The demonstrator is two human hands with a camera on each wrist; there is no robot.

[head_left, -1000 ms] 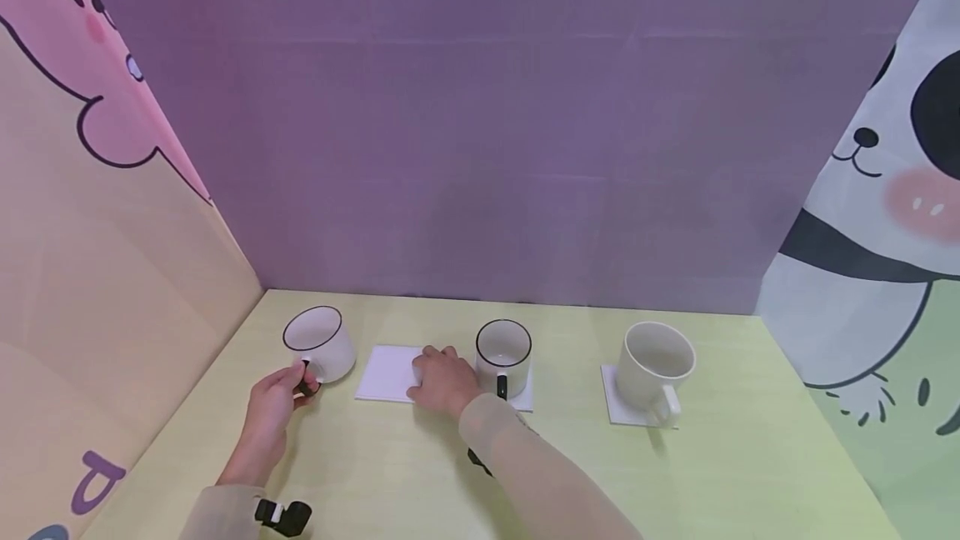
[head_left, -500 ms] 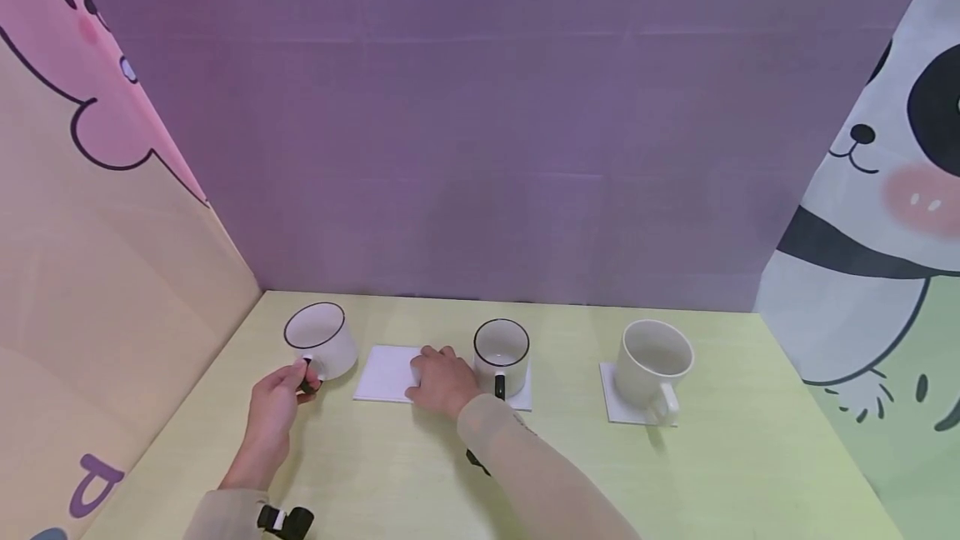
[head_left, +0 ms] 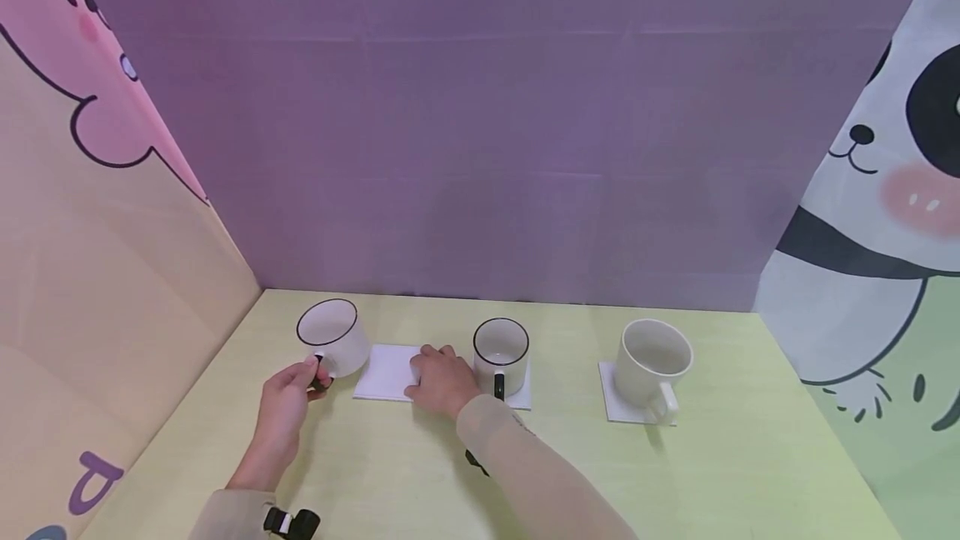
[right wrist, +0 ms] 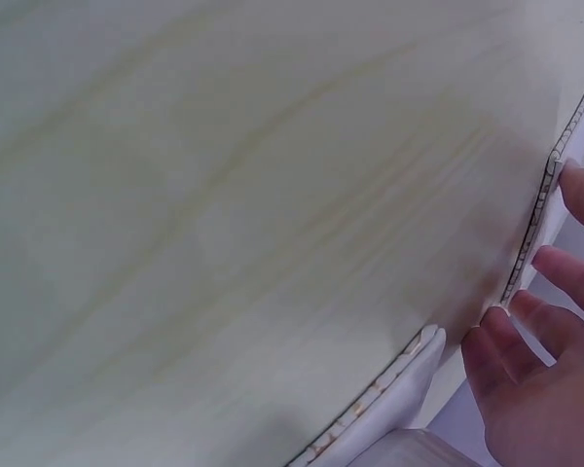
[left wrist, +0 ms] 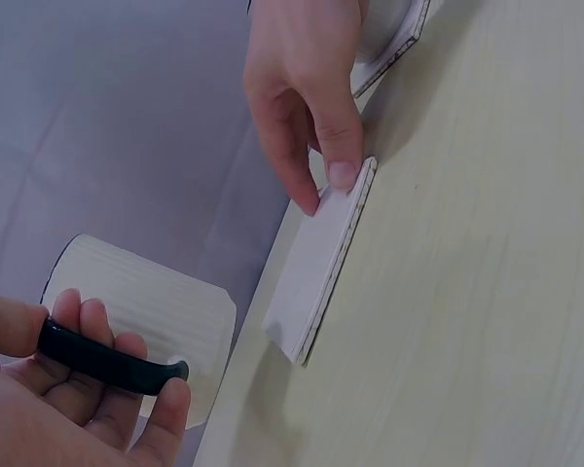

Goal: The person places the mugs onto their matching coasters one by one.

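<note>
In the head view my left hand (head_left: 288,407) grips the black handle (left wrist: 102,360) of a white, black-rimmed mug (head_left: 341,344). This mug leans a little to the left, beside the left end of a white square coaster (head_left: 382,373). Over the coaster's right part lies my right hand (head_left: 444,382), its thumb and a fingertip touching the top face and spread apart, as the left wrist view shows. A second black-rimmed mug (head_left: 501,357) stands upright on another coaster (head_left: 521,398), just right of that hand. The right wrist view shows loosely bent fingers (right wrist: 555,321) at the coaster's edge.
Farther right, an all-white mug (head_left: 654,369) stands on its own coaster (head_left: 618,411), handle toward me. A purple cloth wall (head_left: 510,148) closes off the back of the pale table (head_left: 735,440). Printed cartoon panels flank both sides.
My left hand has carried its mug to the right and slightly away from me, closer to the coaster. My right hand stays where it was on the coaster.
</note>
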